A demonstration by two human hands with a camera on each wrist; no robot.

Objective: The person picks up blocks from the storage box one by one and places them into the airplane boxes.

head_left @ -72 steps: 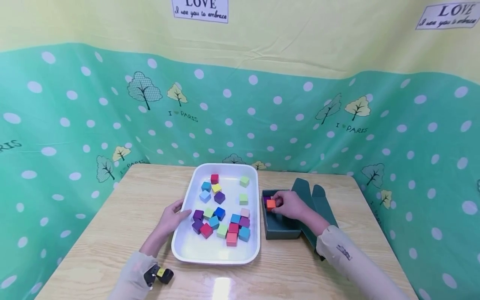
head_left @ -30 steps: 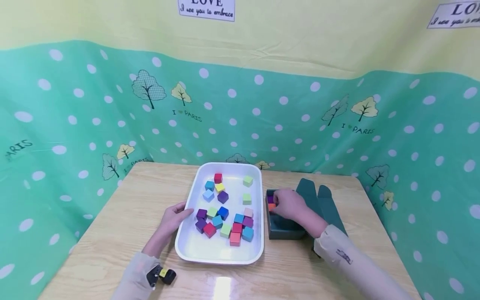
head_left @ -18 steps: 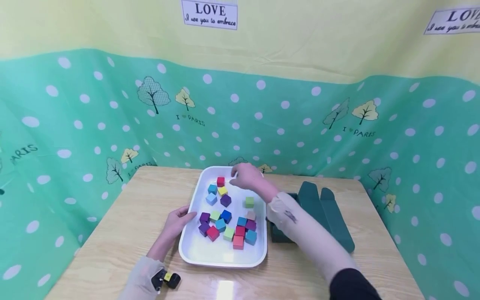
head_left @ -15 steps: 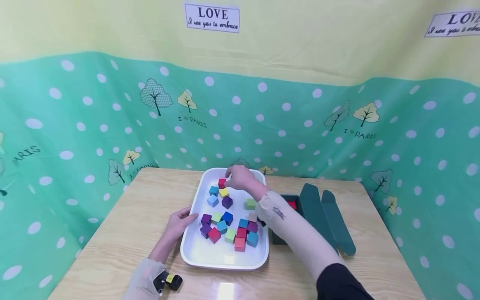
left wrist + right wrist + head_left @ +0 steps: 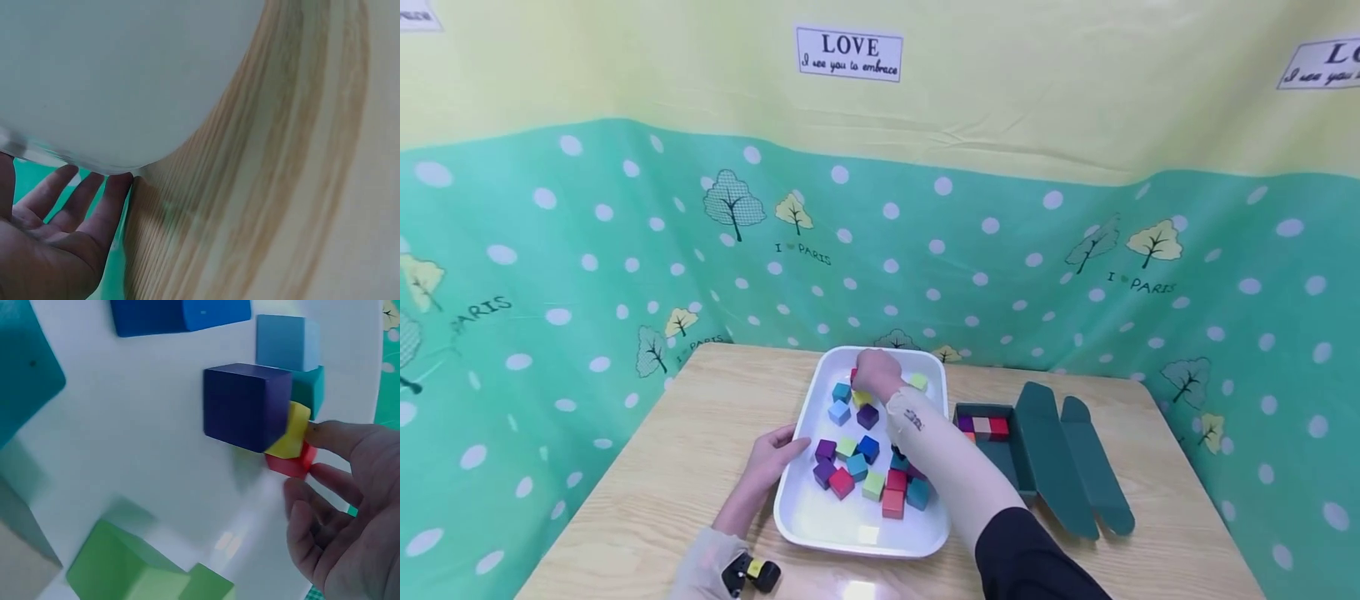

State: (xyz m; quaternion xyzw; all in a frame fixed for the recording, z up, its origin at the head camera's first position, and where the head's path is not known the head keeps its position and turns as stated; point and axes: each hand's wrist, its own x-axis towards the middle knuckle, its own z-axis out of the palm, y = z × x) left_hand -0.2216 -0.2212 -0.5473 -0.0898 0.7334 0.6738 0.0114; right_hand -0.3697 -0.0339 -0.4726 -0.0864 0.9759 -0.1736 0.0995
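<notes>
My left hand holds the left rim of the white tray, thumb over the edge; in the left wrist view its fingers reach to the tray's outer side. At the far end of the tray is my right hand, thumb and index tips right at a red cube and a yellow cube. I cannot tell whether they pinch one. Around these stand a dark purple cube, a light blue cube and a teal cube. Several more coloured cubes lie nearer, some under the right sleeve.
Right of the tray stands a dark green box, its lid folded out to the right. A purple, a pink and a red cube line its far side, with an orange cube partly visible. A patterned curtain hangs behind the wooden table.
My right hand has let go of the orange cube in the green box and moved left to the tray's far end, by the red and yellow cubes. My left hand stays at the rim.
</notes>
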